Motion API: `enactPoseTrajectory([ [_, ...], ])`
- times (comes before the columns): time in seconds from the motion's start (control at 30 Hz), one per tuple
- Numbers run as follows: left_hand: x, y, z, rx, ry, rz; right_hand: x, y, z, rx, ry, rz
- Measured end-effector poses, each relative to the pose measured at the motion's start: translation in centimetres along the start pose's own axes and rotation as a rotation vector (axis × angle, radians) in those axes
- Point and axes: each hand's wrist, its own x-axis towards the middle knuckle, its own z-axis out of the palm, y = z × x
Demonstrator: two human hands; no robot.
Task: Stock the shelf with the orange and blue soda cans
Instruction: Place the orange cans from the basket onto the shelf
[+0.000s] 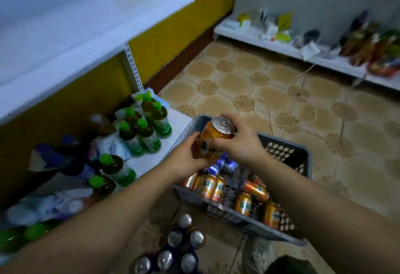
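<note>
**One orange can held over the crate**

Both hands grip a single tilted orange can: the left hand curls round its lower half, the right hand round its top end. Beneath them the crate holds at least six more orange cans and about three blue cans, partly hidden. Six dark cans stand on the floor, nearer the person. Left of the left hand, a bare strip of shelf lies between crate and bottles; the upper shelf overhangs it.
</note>
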Motion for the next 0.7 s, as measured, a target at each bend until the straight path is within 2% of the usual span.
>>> enactPoseTrajectory([
  [0.23,-12.8,7.7,-8.5,-0.040,0.293,0.138,-7.2,-16.7,1.4,0.017,-0.037,-0.344],
  [0.4,-23.3,9.3,-14.9,0.029,0.508,0.149,-12.0,-25.8,6.1,0.041,-0.144,-0.520],
  [0.53,-31.7,8.2,-19.9,0.236,0.648,0.023,-14.8,-30.8,12.3,0.067,-0.270,-0.590],
  [0.7,-41.2,2.9,-25.3,0.616,0.755,-0.362,-17.7,-34.5,20.2,0.044,-0.453,-0.621],
])
